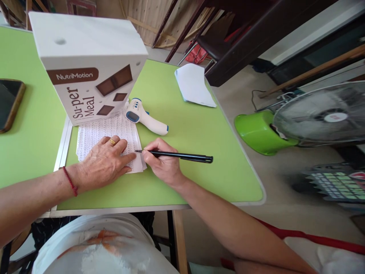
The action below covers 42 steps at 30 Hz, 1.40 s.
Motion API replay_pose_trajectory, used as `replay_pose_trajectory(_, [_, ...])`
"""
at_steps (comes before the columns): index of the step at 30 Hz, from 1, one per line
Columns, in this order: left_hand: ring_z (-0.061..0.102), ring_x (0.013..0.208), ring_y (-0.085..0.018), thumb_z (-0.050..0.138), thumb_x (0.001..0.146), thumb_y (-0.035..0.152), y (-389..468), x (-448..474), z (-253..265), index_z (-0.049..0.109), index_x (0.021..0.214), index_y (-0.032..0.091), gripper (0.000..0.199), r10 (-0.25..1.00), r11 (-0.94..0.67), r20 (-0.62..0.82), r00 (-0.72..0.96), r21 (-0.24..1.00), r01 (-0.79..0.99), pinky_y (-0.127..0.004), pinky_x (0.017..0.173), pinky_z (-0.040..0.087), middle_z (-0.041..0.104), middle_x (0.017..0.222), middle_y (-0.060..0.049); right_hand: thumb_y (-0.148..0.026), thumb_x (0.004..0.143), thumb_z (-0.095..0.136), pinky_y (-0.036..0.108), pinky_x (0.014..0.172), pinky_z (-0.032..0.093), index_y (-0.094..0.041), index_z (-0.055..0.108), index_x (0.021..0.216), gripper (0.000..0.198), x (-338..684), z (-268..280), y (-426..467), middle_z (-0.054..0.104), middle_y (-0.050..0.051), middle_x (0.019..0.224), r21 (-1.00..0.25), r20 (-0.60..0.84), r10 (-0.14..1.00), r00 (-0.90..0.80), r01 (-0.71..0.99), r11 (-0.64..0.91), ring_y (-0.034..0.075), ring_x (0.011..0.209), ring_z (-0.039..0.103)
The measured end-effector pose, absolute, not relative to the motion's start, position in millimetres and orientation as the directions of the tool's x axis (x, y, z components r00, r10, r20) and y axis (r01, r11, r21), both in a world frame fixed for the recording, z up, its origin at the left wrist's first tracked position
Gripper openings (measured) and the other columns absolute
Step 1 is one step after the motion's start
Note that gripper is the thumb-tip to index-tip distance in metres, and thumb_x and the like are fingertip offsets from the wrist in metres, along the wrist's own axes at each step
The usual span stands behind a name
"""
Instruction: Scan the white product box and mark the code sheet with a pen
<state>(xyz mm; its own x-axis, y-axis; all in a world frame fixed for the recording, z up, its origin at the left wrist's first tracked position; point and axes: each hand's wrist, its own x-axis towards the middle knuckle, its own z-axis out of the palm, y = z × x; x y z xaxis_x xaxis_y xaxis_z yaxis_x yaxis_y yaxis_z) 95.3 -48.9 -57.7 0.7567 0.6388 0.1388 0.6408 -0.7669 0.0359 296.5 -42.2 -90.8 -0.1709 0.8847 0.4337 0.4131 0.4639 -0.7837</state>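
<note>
A stack of handwritten paper sheets [94,133] lies on the green table [196,125], its far end hidden by a box. My left hand [107,161] rests palm down on the sheets, fingers apart and slightly bent, with a ring and a red wrist cord. In my right hand [164,161] a black pen [188,156] is pinched near its tip, which points left at the paper beside my left fingers. The tall white NutriMotion box [91,82] stands just beyond my left hand. Past my right hand lies a white infrared thermometer [146,116].
A phone [11,104] lies at the table's left edge. Folded white paper [195,85] sits near the far right corner. Off the right side stand a green bucket [256,131] and a fan [322,114]. A dark stool [216,47] is behind the table.
</note>
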Motion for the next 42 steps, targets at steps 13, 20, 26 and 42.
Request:
replay_pose_trajectory(13, [0.05,0.083,-0.026,0.058,0.093,0.036,-49.1,95.9,-55.8,0.067,0.108,0.023,0.022,0.64,-0.766,0.128,0.758,0.031,0.642,-0.039,0.075,0.044,0.054,0.091,-0.009,-0.018,0.076,0.056,0.02,0.043,0.035,-0.022,0.048,0.064,0.015,296.0,-88.1,-42.1,0.046,-0.008,0.051,-0.779,0.437,0.879,-0.19,0.408,0.476,0.007,0.044,0.04])
replay_pose_trajectory(20, [0.051,0.084,-0.026,0.058,0.093,0.036,-48.4,96.5,-56.6,0.067,0.106,0.022,0.021,0.638,-0.767,0.13,0.759,0.026,0.641,-0.039,0.075,0.043,0.054,0.09,-0.009,-0.017,0.077,0.057,0.02,0.044,0.037,-0.022,0.05,0.064,0.015,296.3,-89.4,-41.8,0.048,-0.007,0.053,-0.781,0.452,0.88,-0.145,0.412,0.469,0.008,0.046,0.041])
replay_pose_trajectory(26, [0.05,0.084,-0.025,0.058,0.094,0.034,-49.0,96.5,-54.7,0.067,0.106,0.022,0.02,0.642,-0.765,0.124,0.757,0.038,0.643,-0.038,0.075,0.042,0.054,0.091,-0.009,-0.016,0.076,0.055,0.02,0.044,0.035,-0.022,0.048,0.064,0.015,296.5,-89.2,-41.9,0.046,-0.008,0.052,-0.776,0.442,0.88,-0.176,0.417,0.473,0.007,0.045,0.039])
replay_pose_trajectory(42, [0.051,0.084,-0.026,0.058,0.093,0.033,-48.5,96.0,-52.9,0.067,0.11,0.022,0.021,0.643,-0.765,0.1,0.759,0.048,0.642,-0.04,0.077,0.044,0.055,0.092,-0.009,-0.018,0.076,0.056,0.022,0.046,0.037,-0.023,0.048,0.063,0.015,297.4,-88.2,-41.6,0.049,-0.007,0.053,-0.78,0.437,0.886,-0.155,0.425,0.459,0.009,0.047,0.042])
